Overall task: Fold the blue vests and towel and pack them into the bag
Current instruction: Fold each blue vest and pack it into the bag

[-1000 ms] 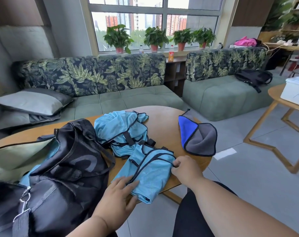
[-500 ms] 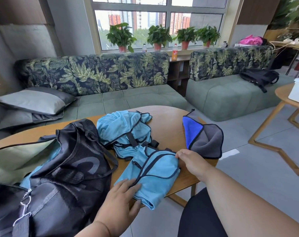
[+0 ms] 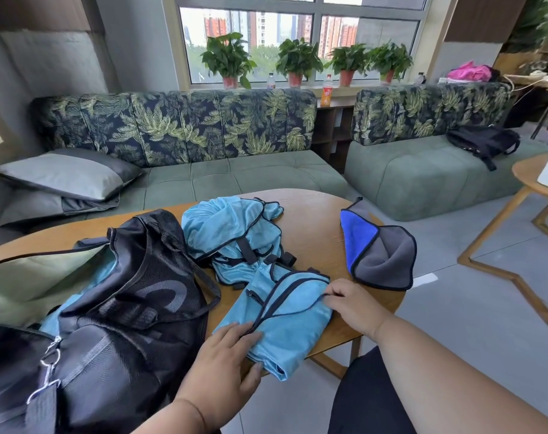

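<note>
- The black mesh bag point(image 3: 116, 296) slumps at the left end of the round wooden table point(image 3: 313, 220), its mouth facing away from the person, with light blue cloth showing at its opening. Judging by how soft it lies, the mouth could sag closed when a folded piece is pushed in, and the bundle would come undone against the mesh.
- The left hand point(image 3: 225, 361) lies flat, fingers straight and spread, pressing the near left corner of the near blue vest point(image 3: 285, 317). That corner sits close to the table's edge and the vest's lower end hangs past it. If the palm lifts too early, I expect the slippery fabric to slide off toward the floor.
- The near blue vest is thin, shiny light blue fabric with dark piping along its edges, lying in a rough oblong with creases. It looks limp, so a fold will not stay without being held.
- Behind it, touching its far end, the second blue vest point(image 3: 232, 233) lies crumpled in a heap with black straps across it. The two could snag by those straps and drag together.
- The right hand point(image 3: 354, 303) pinches the dark piped edge at the near vest's right side between curled fingers. Pulling that edge hard against the pinned corner could skew the fold.
- The towel point(image 3: 380, 250), blue on one face and grey on the other, lies loosely doubled at the table's right edge, apart from both hands and close enough to the rim to be knocked off.
</note>
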A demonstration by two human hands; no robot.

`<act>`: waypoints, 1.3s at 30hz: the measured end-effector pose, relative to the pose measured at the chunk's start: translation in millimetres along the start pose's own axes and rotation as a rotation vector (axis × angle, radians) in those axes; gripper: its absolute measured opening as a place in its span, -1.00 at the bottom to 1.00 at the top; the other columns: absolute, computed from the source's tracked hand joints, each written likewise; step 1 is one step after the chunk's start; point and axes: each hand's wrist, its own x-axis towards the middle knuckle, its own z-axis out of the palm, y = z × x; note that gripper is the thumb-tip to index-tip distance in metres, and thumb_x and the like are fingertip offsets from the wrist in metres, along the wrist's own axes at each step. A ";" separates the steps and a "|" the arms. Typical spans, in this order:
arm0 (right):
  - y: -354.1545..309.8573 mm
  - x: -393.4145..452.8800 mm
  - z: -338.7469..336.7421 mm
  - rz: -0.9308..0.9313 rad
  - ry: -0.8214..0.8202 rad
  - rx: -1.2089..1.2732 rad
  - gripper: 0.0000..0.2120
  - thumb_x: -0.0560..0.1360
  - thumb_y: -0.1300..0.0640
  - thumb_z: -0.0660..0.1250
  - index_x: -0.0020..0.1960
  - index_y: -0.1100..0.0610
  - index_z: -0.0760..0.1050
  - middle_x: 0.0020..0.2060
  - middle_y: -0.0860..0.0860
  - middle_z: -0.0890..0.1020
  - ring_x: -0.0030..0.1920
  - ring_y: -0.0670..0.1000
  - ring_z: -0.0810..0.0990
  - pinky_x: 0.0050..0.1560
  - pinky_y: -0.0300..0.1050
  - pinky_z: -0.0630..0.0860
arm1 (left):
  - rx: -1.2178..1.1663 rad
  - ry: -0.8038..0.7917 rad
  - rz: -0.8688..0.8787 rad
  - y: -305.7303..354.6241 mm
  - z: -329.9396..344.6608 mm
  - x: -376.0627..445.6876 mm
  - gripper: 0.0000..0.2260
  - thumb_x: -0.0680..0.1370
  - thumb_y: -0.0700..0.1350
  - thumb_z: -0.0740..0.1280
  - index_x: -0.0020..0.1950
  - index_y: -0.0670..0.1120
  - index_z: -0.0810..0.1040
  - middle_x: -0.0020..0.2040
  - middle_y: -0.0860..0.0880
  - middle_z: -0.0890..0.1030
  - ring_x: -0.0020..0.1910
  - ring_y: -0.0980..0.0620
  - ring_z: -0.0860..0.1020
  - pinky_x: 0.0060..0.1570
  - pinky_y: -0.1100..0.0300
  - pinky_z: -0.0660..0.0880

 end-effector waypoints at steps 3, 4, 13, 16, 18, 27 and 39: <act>-12.9 1.3 2.3 0.059 0.007 0.183 -0.79 0.63 0.14 0.35 -0.19 0.08 0.55 -0.18 -0.06 0.64 -0.06 -0.05 0.59 -0.01 -0.15 0.46 | 0.022 0.008 -0.001 2.2 -2.9 -1.2 -0.47 0.48 0.23 0.39 0.40 0.04 0.59 0.35 0.14 0.59 0.33 0.01 0.55 0.44 0.15 0.28; -14.2 3.4 5.0 0.060 0.041 0.208 -0.81 0.63 0.14 0.36 -0.16 0.09 0.58 -0.18 -0.06 0.66 -0.06 -0.04 0.61 0.00 -0.14 0.47 | 0.026 0.009 0.002 3.0 -3.7 -1.4 -0.46 0.48 0.22 0.40 0.41 0.02 0.58 0.34 0.14 0.59 0.33 0.02 0.55 0.44 0.16 0.28; -11.1 24.9 13.2 0.045 0.123 0.259 -0.95 0.60 0.12 0.42 -0.02 -0.01 0.65 -0.07 -0.06 0.71 0.02 -0.03 0.65 0.10 -0.11 0.55 | -0.052 0.039 -0.006 4.1 -6.6 -0.4 -0.47 0.44 0.19 0.47 0.35 0.00 0.62 0.25 0.13 0.59 0.25 0.08 0.55 0.41 0.22 0.33; -4.9 30.6 14.8 0.088 0.094 0.259 -0.88 0.53 0.12 0.48 0.05 -0.03 0.63 0.02 -0.01 0.69 0.09 0.01 0.65 0.18 -0.05 0.59 | -0.071 0.045 -0.014 4.1 -5.7 0.4 -0.52 0.43 0.22 0.47 0.29 0.05 0.61 0.23 0.15 0.56 0.25 0.09 0.54 0.38 0.23 0.33; -4.4 33.0 17.2 0.088 0.093 0.262 -0.78 0.44 0.02 0.52 0.07 -0.08 0.60 0.02 -0.04 0.70 0.10 0.00 0.67 0.20 0.01 0.62 | -0.069 0.047 -0.023 4.6 -5.3 1.1 -0.50 0.42 0.23 0.47 0.30 0.06 0.60 0.24 0.15 0.55 0.28 0.08 0.53 0.39 0.22 0.32; -10.7 28.3 26.9 -0.004 0.269 -0.236 -0.65 0.46 -0.13 0.47 0.21 -0.26 0.49 0.11 -0.21 0.54 0.22 -0.03 0.50 0.36 0.05 0.41 | 0.057 0.011 -0.056 6.7 -3.2 0.3 -0.39 0.43 0.36 0.39 0.42 0.14 0.55 0.36 0.05 0.55 0.39 -0.09 0.50 0.34 -0.12 0.51; -30.6 -51.7 59.7 -0.370 -0.136 -0.530 -0.67 0.57 -0.18 0.26 0.27 -0.14 0.59 0.22 -0.17 0.53 0.30 -0.06 0.45 0.45 0.00 0.31 | 0.075 -0.005 -0.064 12.6 -8.6 -3.2 -0.38 0.46 0.39 0.34 0.45 0.12 0.56 0.38 0.11 0.54 0.34 -0.01 0.45 0.44 0.09 0.38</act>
